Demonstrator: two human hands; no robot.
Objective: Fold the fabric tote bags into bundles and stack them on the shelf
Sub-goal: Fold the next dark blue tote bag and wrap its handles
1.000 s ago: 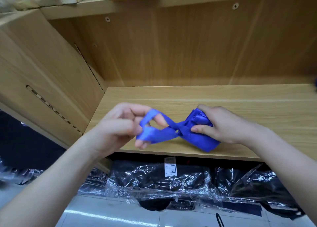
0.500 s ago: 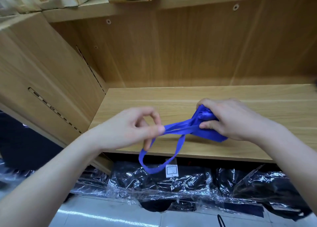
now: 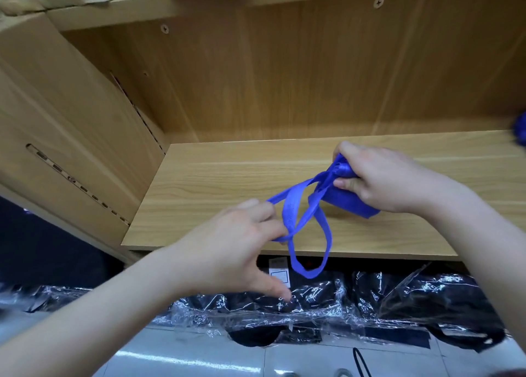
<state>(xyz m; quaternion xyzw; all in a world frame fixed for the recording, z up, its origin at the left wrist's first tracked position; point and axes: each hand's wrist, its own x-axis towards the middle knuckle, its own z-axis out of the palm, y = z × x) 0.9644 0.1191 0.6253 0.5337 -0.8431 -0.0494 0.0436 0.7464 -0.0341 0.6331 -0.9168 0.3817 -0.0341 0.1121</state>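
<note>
Tying-off step: right hand [image 3: 390,183] curled tight round the rolled blue bag [image 3: 351,204] over the shelf [image 3: 227,177], left hand [image 3: 227,251] pinching its straps [image 3: 293,211] between fingers, thumb splayed; next, likely, wind the dangling loop round the bundle.

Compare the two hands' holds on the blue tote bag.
The right hand grips the bundled body of the blue fabric tote bag over the wooden shelf; the left hand hooks only a strap. The right hand sits farther back, the left hand nearer the shelf's front edge. Both hold one bag.
</note>
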